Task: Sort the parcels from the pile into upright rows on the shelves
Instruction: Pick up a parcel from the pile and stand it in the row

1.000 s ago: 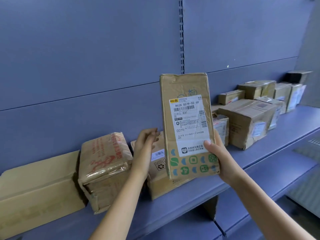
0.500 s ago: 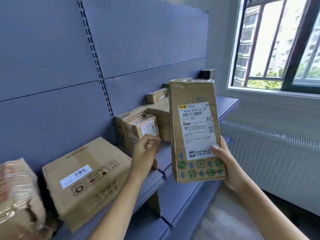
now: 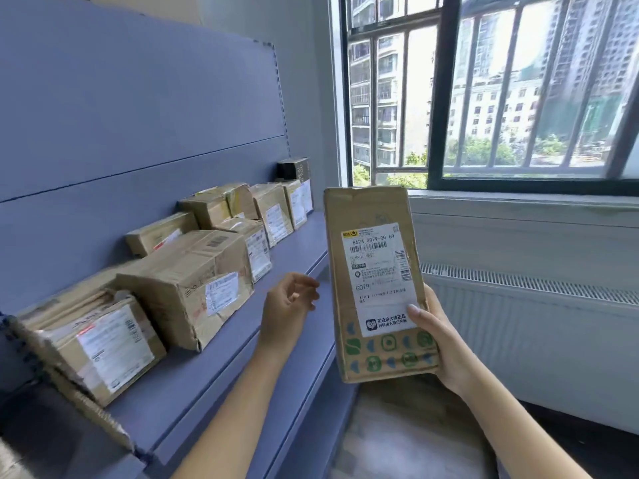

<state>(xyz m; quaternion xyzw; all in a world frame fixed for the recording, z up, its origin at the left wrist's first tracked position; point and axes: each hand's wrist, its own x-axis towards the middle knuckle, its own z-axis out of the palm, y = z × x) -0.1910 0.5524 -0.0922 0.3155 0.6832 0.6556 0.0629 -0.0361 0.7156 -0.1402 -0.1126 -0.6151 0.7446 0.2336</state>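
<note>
My right hand [image 3: 441, 344] grips a tall flat cardboard parcel [image 3: 375, 281] upright in the air, label facing me, thumb on the white label. It hangs off the shelf's front edge, over the floor. My left hand [image 3: 288, 311] floats beside the parcel's left side, fingers loosely curled, holding nothing. On the blue shelf [image 3: 297, 257] stand several brown parcels in a row along the back panel: a large box [image 3: 193, 281] in the middle, a labelled box [image 3: 103, 344] nearest me, smaller boxes [image 3: 273, 212] toward the far end.
A blue back panel [image 3: 138, 108] rises behind the shelf. A lower shelf level [image 3: 304, 409] runs along the front. To the right are a barred window [image 3: 484, 91], a white radiator [image 3: 536, 326] under it, and grey floor [image 3: 397, 437] below the parcel.
The view has swung right along the shelf toward the window. The parcel stays upright in my right hand; my left hand has moved off the shelved boxes and hangs free.
</note>
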